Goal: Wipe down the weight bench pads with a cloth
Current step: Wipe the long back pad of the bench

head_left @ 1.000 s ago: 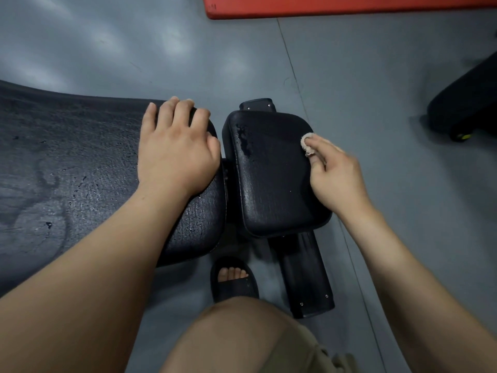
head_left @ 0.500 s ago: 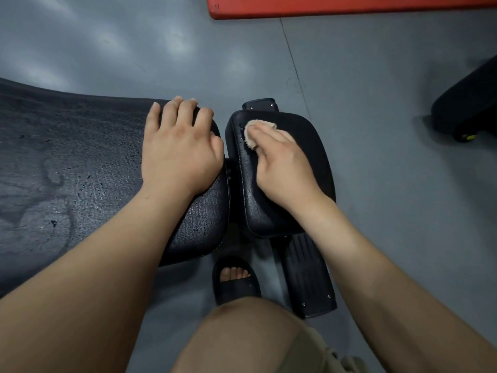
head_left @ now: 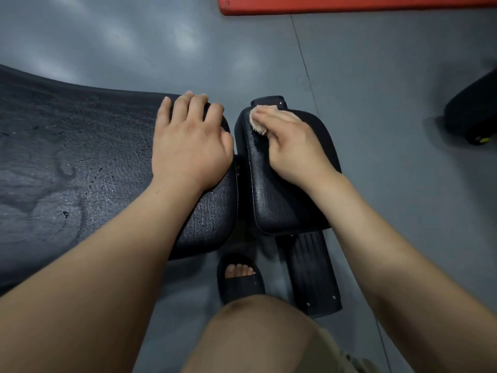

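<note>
Holds the cloth (head_left: 258,121) wadded in the right grip (head_left: 293,146), pressed on the small pad (head_left: 271,200) at its far corner. Rests the left grip (head_left: 188,149) flat, holding nothing, on the long pad (head_left: 80,162). Looks soft and light (probably damp); best taken bunched under the fingertips.

no legible text or labels

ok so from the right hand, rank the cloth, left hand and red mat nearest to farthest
1. cloth: gripped by the right hand, on the small pad.
2. left hand: beside it, on the large pad.
3. red mat: far off, at the top edge.
</note>
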Motion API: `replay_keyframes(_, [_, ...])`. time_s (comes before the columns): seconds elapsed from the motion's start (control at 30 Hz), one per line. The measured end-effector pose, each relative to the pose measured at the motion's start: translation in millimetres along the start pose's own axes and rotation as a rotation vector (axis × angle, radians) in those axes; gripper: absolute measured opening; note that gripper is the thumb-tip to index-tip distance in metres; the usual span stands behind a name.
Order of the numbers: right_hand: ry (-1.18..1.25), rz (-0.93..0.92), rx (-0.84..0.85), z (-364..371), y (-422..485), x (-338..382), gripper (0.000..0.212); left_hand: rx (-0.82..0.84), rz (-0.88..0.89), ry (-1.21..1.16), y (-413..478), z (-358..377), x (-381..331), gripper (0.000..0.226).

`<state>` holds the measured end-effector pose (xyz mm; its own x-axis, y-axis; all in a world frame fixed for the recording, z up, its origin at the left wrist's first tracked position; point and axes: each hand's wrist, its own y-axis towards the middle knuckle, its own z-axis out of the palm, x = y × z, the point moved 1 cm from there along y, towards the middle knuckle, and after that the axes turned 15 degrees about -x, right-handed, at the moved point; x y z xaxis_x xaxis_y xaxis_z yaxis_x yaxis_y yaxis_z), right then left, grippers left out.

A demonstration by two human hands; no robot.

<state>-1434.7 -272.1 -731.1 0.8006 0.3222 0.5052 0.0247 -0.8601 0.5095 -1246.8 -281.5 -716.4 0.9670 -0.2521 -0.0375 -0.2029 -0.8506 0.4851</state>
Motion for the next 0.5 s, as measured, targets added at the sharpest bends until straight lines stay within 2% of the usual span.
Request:
replay_keyframes(0.13, [0.083,-0.106,0.071,-20.7,-28.3,12.0,0.048,-0.002,0.002,0.002,-0.6,0.8,0.0,0.048])
replay_keyframes(0.27, [0.14,-0.125,0.149,-40.7,-57.8,13.6,0.052,-0.005,-0.001,0.009,0.2,0.1,-0.3,0.046])
replay_keyframes(0.4, [0.067,-0.145,0.098,-18.9,-20.9,1.3,0.057,0.006,-0.001,0.012,0.5,-0.2,-0.3,0.047])
replay_keyframes(0.5, [0.024,-0.133,0.072,1.9,12.7,-5.2,0.051,0.001,0.004,0.011,-0.5,0.5,-0.1,0.048])
